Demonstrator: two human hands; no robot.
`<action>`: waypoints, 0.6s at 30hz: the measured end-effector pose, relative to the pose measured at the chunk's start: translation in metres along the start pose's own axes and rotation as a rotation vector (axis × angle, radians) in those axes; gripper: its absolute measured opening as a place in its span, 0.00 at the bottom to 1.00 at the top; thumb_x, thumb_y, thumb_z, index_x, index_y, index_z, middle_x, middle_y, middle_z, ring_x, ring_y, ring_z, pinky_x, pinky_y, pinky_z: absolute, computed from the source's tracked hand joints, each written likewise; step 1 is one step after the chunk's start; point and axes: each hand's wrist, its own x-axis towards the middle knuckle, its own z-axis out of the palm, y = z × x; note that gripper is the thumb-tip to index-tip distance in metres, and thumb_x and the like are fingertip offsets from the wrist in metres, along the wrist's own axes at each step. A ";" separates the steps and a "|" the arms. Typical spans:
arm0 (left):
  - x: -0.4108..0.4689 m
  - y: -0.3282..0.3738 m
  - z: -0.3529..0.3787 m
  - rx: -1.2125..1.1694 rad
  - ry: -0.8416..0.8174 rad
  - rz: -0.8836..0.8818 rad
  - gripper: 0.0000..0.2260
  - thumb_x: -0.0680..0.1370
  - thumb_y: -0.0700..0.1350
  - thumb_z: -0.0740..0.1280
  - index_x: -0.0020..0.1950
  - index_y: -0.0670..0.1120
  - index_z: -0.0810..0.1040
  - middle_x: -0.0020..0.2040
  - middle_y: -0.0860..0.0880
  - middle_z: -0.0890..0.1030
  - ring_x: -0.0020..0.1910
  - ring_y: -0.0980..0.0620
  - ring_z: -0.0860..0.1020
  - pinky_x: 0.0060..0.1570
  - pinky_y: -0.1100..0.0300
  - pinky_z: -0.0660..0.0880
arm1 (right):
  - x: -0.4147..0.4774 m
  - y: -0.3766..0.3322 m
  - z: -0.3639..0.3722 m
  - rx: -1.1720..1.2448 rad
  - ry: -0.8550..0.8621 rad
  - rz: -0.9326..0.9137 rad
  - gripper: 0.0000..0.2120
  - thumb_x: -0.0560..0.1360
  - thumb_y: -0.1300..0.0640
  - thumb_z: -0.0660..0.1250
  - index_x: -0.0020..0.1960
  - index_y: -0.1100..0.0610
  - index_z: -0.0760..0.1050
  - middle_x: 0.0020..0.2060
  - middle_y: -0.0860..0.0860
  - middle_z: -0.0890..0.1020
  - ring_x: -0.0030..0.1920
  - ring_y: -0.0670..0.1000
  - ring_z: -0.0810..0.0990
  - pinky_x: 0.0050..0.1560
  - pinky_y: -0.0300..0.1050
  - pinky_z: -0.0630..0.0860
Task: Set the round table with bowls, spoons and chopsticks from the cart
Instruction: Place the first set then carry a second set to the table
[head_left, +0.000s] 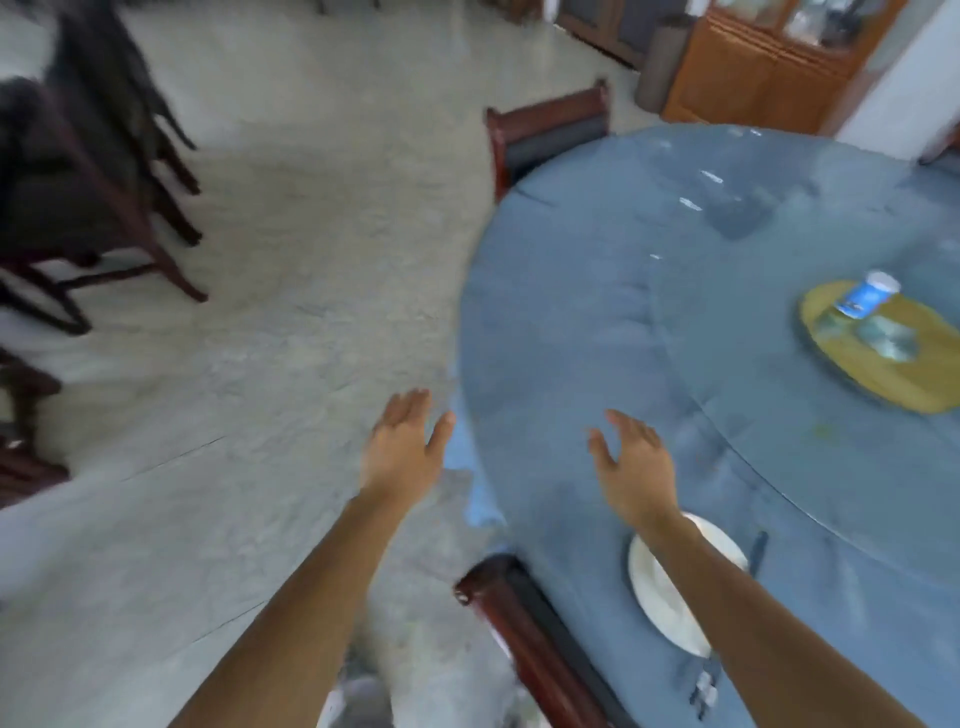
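The round table (597, 322) with a blue cloth fills the right half of the blurred view. A white bowl or plate (670, 597) lies near its front edge, partly under my right forearm. A dark utensil (759, 552) lies just right of it; I cannot tell what kind. My left hand (402, 447) hangs open over the floor just left of the table's edge. My right hand (636, 462) is open above the cloth, beyond the white dish. Neither hand holds anything. No cart is in view.
A yellow turntable (914, 374) at the table's middle carries a blue-and-white can (867, 301) and a glass dish. Dark wooden chairs stand at the table's front edge (524, 629) and far side (545, 124). More chairs (78, 171) stand at the left. A wooden cabinet (763, 67) is at the back.
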 end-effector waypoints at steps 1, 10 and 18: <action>0.004 -0.031 -0.024 0.071 0.036 -0.026 0.28 0.84 0.56 0.60 0.80 0.41 0.64 0.81 0.41 0.64 0.81 0.40 0.60 0.78 0.48 0.57 | 0.010 -0.042 0.023 -0.043 -0.041 -0.127 0.24 0.80 0.51 0.70 0.69 0.66 0.76 0.64 0.65 0.81 0.65 0.67 0.78 0.67 0.59 0.73; -0.032 -0.314 -0.240 0.429 0.266 -0.414 0.40 0.80 0.69 0.41 0.84 0.44 0.47 0.84 0.43 0.42 0.83 0.40 0.40 0.78 0.32 0.40 | -0.034 -0.442 0.212 -0.234 -0.216 -0.762 0.44 0.76 0.30 0.63 0.82 0.53 0.58 0.80 0.67 0.58 0.79 0.69 0.59 0.76 0.71 0.57; -0.118 -0.494 -0.359 0.451 0.378 -0.830 0.41 0.80 0.72 0.41 0.83 0.47 0.35 0.82 0.46 0.31 0.80 0.43 0.30 0.76 0.32 0.34 | -0.118 -0.671 0.308 -0.243 -0.376 -1.093 0.45 0.75 0.24 0.45 0.84 0.47 0.40 0.82 0.65 0.45 0.82 0.65 0.47 0.77 0.71 0.49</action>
